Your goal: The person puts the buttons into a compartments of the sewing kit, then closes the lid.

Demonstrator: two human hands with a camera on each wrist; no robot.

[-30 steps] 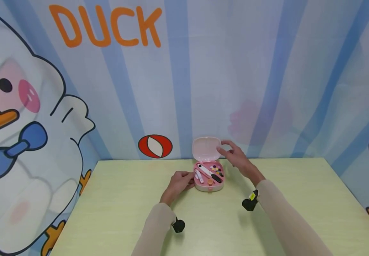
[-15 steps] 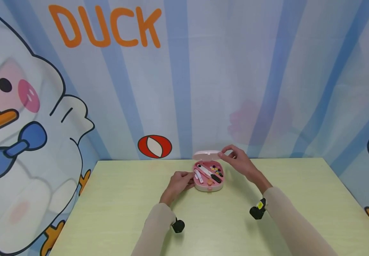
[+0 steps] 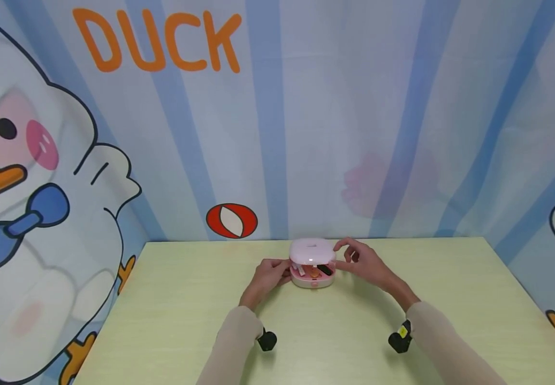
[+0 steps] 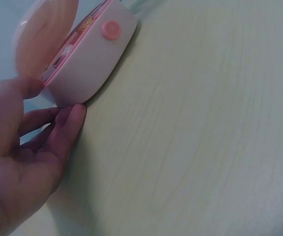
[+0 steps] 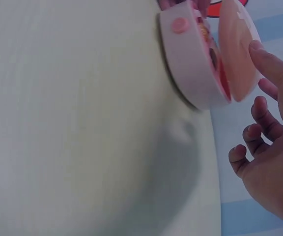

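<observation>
A small pink-and-white toy case (image 3: 301, 283) stands on the table, its hinged lid (image 3: 312, 252) tilted partway down over the tray. Under the lid's front edge show a black-ended stick (image 3: 324, 269), a small white piece (image 3: 300, 270) and a round orange piece (image 3: 314, 272); the rest of the contents is hidden. My left hand (image 3: 265, 279) holds the case at its left side, thumb by the rim and fingers low on the wall, as the left wrist view shows. At the lid's right edge, my right hand (image 3: 367, 264) pinches with thumb and index finger, the other fingers loosely bent.
The pale wooden table (image 3: 171, 321) ends at the back just behind the case. A printed duck curtain (image 3: 306, 117) hangs behind it. A round pink button (image 4: 111, 30) sits on the case's front wall.
The lid has swung from upright, through level, to tilted down toward the front over the tray. My right hand has come down and forward with it; the left hand has stayed in place.
</observation>
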